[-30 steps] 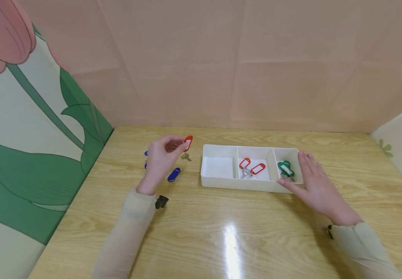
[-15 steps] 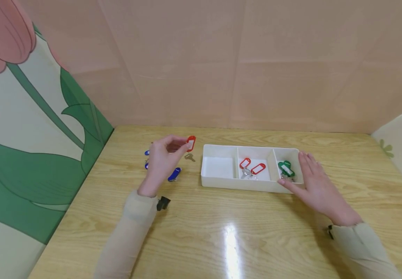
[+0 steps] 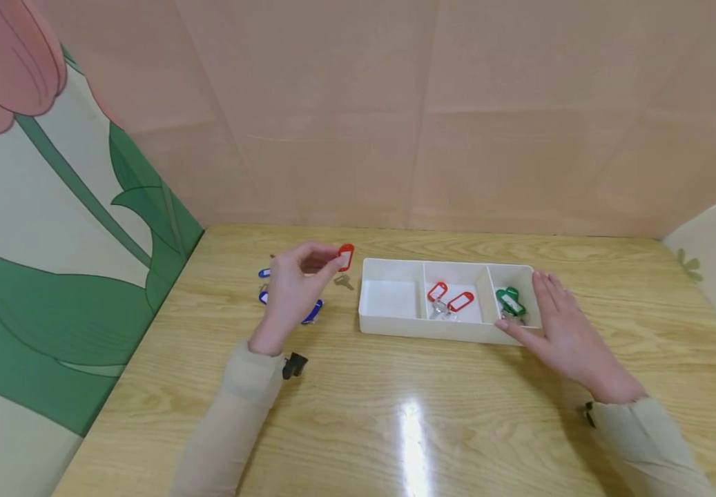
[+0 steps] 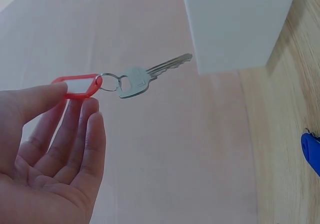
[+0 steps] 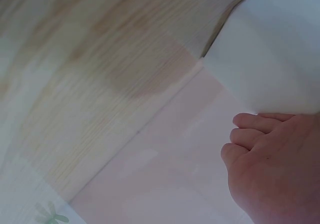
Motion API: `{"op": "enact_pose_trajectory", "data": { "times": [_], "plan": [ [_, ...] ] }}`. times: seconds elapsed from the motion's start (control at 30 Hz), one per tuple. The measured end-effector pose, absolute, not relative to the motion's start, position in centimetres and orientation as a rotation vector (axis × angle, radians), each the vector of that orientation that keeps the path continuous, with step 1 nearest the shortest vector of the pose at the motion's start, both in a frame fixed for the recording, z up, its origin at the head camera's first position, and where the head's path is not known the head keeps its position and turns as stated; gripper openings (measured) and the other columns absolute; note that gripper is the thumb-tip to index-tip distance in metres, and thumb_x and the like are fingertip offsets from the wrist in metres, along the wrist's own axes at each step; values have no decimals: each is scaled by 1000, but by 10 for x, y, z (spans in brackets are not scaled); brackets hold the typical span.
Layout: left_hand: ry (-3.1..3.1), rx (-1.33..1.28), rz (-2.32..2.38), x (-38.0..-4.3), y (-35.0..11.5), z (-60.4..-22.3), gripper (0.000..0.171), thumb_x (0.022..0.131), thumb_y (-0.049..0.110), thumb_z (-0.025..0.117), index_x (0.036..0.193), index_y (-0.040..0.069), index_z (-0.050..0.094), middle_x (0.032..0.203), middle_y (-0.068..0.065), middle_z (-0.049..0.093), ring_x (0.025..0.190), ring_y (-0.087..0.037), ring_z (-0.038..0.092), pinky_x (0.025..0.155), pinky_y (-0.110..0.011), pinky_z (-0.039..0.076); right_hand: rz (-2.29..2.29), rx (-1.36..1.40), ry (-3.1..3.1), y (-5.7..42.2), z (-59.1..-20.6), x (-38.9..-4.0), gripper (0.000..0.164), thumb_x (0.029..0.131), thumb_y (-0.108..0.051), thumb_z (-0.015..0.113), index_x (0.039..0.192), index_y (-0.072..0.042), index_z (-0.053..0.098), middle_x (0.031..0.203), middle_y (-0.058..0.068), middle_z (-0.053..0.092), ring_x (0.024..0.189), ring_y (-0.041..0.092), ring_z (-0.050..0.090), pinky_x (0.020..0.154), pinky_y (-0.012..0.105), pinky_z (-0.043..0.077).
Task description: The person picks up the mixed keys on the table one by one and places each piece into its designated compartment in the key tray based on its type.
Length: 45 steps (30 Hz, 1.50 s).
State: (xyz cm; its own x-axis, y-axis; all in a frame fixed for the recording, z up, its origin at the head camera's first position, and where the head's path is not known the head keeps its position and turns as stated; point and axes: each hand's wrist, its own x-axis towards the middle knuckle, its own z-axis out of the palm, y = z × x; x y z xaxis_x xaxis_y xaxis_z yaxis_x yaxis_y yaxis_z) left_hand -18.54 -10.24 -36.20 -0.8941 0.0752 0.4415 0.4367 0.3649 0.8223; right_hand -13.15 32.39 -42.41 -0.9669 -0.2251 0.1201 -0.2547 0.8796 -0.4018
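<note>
A red-rimmed plastic key tag (image 3: 346, 257) with a white label is pinched by its edge between the thumb and fingers of the left hand (image 3: 293, 290), raised above the surface; a thin metal ring (image 4: 110, 82) joins it to a silver key (image 4: 138, 83), which hangs on the tag's tray side, its blade pointing toward four o'clock in the head view. At four o'clock from the tag, apart from it, sits a long white three-compartment tray (image 3: 426, 328). Its middle compartment carries two other red-rimmed tags (image 3: 460, 301) with silvery metal pieces beside them; its three o'clock compartment holds overlapping green tags (image 3: 509, 301). The right hand (image 3: 565, 338) grasps nothing: it rests against the tray's three o'clock end, fingers extended, thumb on the near rim. Around the left hand lie blue plastic key tags: one (image 3: 313, 312) at seven o'clock from the raised tag, another (image 3: 263, 297) at eight, a third (image 3: 264, 273) toward nine, partly hidden. All this stands on a wood-grain surface (image 3: 469, 428), with a plain pinkish backdrop (image 3: 469, 124) at twelve o'clock and a flower-printed panel (image 3: 28, 207) toward ten.
</note>
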Motion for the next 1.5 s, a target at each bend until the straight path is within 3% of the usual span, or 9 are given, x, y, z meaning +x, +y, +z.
{"op": "enact_pose_trajectory", "data": {
  "times": [1.5],
  "plan": [
    [-2233, -539, -1650, -177, -80, -357, 11, 90, 12, 80, 101, 7, 78, 95, 1, 75, 84, -14, 71, 78, -34, 59, 655, 390, -2960, 324, -424, -132, 105, 97, -51, 66, 160, 3, 2, 165, 28, 4, 153, 37, -7, 121, 49, -6]
  ]
}}
